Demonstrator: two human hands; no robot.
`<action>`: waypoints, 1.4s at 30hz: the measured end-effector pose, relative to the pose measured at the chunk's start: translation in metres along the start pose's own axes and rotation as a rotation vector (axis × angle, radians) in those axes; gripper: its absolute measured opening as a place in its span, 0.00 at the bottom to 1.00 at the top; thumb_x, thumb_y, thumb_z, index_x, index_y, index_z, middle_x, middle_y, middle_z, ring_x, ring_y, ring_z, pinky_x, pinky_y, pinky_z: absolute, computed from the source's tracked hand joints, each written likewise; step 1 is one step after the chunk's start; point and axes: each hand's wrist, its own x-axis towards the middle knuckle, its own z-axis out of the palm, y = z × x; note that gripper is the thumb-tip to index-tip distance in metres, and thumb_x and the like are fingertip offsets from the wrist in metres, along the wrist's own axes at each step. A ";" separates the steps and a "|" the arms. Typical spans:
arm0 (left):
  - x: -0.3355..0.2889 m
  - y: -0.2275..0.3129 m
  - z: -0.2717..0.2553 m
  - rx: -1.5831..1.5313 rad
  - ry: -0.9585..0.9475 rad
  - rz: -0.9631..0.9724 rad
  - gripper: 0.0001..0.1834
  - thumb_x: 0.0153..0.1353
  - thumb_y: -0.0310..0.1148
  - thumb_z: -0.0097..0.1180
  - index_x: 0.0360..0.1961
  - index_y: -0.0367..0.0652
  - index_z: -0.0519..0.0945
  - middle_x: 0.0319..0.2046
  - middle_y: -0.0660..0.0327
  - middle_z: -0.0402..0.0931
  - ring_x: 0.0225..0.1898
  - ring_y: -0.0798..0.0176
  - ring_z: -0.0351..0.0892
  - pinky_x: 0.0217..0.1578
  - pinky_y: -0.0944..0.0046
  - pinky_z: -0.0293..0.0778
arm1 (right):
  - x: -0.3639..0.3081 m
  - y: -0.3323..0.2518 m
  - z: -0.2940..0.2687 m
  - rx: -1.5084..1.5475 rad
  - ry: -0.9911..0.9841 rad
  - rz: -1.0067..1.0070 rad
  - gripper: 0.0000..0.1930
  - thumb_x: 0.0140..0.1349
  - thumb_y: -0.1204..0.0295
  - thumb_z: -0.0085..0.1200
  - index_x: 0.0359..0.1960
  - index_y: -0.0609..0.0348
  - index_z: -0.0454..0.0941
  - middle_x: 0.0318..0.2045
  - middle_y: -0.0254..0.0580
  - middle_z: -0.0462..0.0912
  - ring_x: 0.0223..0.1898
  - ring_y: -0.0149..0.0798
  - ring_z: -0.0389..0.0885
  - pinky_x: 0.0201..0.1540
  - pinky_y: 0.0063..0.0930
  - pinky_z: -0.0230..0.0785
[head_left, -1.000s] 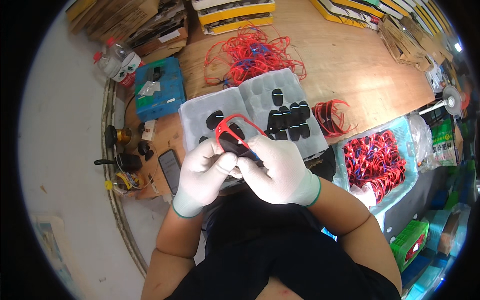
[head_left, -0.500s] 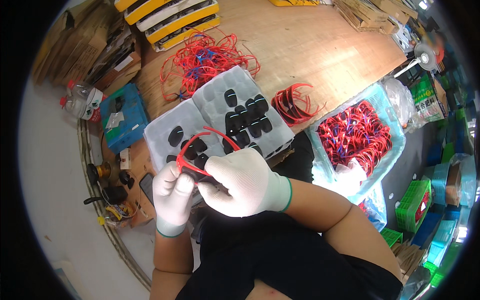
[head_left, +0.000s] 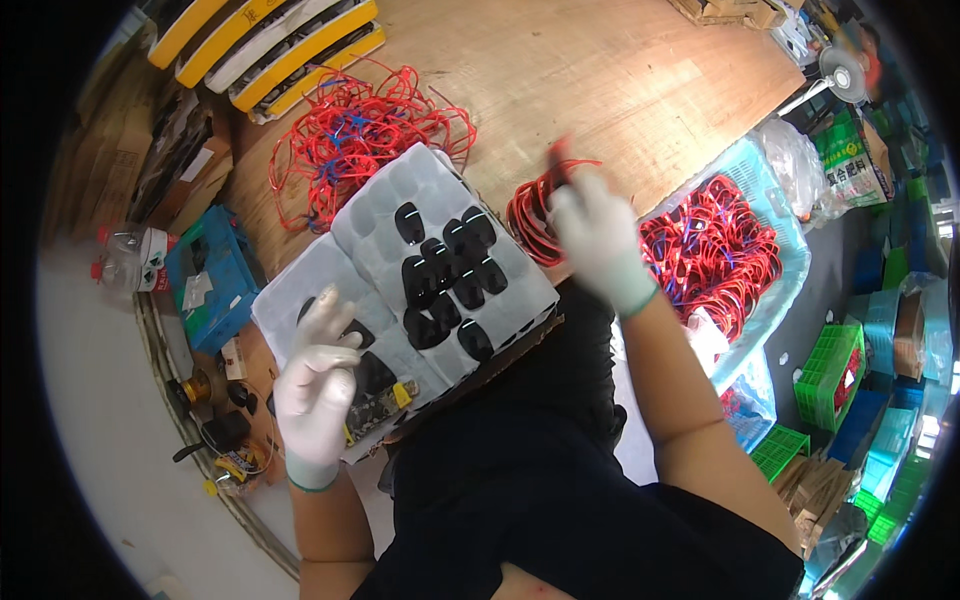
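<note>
My left hand [head_left: 318, 390], in a white knit glove, is over the near left part of a grey moulded tray [head_left: 355, 215]. Its fingers are loosely bent and apart, with nothing seen in them. Dark lenses [head_left: 440, 268] lie in the tray's hollows; some are hidden behind this hand. My right hand [head_left: 602, 240], also gloved and smeared by motion, is beyond the tray's right side. A pair of red glasses [head_left: 560, 165], blurred, is at its fingertips. Just beside it, a row of red glasses frames [head_left: 530, 225] lies on the wooden table [head_left: 540, 75].
A tangle of red frames [head_left: 340, 150] lies behind the tray. At right a light-blue crate [head_left: 795, 255] holds many red glasses. Stacked yellow and white trays [head_left: 310, 55] stand at the far left, a blue box [head_left: 215, 280] nearer. A grey-and-yellow object [head_left: 385, 408] sits on the tray's near edge.
My hands have parted. The right has carried the red glasses away to the right, toward the row of frames; the left has let go and stays over the tray. The view has shifted slightly.
</note>
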 end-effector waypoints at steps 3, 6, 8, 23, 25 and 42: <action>0.020 0.000 0.001 0.067 0.009 -0.013 0.10 0.71 0.36 0.59 0.42 0.40 0.80 0.73 0.43 0.66 0.69 0.41 0.73 0.64 0.48 0.71 | 0.073 0.109 0.008 -0.318 0.125 -0.018 0.14 0.72 0.63 0.48 0.45 0.59 0.80 0.39 0.61 0.86 0.44 0.65 0.84 0.49 0.54 0.75; 0.036 -0.001 0.003 0.065 0.045 -0.029 0.08 0.70 0.33 0.57 0.42 0.38 0.80 0.70 0.44 0.69 0.67 0.43 0.75 0.64 0.48 0.71 | 0.088 0.132 0.029 -0.323 -0.033 -0.036 0.16 0.72 0.60 0.45 0.44 0.59 0.80 0.44 0.64 0.85 0.50 0.65 0.82 0.56 0.56 0.72; 0.043 0.000 0.002 0.057 0.071 -0.045 0.08 0.70 0.31 0.57 0.43 0.36 0.81 0.69 0.45 0.71 0.66 0.45 0.75 0.65 0.47 0.70 | 0.082 0.110 0.033 -0.301 -0.160 -0.064 0.16 0.72 0.60 0.45 0.43 0.60 0.80 0.43 0.63 0.85 0.50 0.66 0.82 0.56 0.56 0.73; 0.233 -0.100 -0.065 1.054 -0.062 -0.268 0.30 0.65 0.48 0.60 0.61 0.37 0.79 0.57 0.43 0.81 0.60 0.44 0.81 0.62 0.54 0.75 | 0.062 0.096 0.015 -0.259 -0.255 -0.001 0.17 0.72 0.59 0.51 0.45 0.62 0.83 0.38 0.64 0.85 0.45 0.64 0.85 0.49 0.53 0.75; 0.234 -0.102 -0.069 1.081 -0.084 -0.215 0.28 0.64 0.46 0.63 0.59 0.37 0.81 0.53 0.46 0.83 0.56 0.49 0.83 0.59 0.56 0.76 | 0.058 0.096 0.016 -0.215 -0.099 -0.102 0.18 0.72 0.60 0.53 0.49 0.64 0.83 0.42 0.62 0.86 0.48 0.62 0.85 0.52 0.50 0.76; 0.117 0.003 -0.080 0.021 0.204 -0.160 0.12 0.58 0.24 0.72 0.40 0.39 0.81 0.31 0.70 0.78 0.33 0.75 0.77 0.37 0.72 0.75 | 0.041 -0.075 0.130 -0.660 -0.223 -0.372 0.16 0.60 0.61 0.62 0.44 0.59 0.81 0.47 0.51 0.82 0.50 0.57 0.81 0.51 0.51 0.76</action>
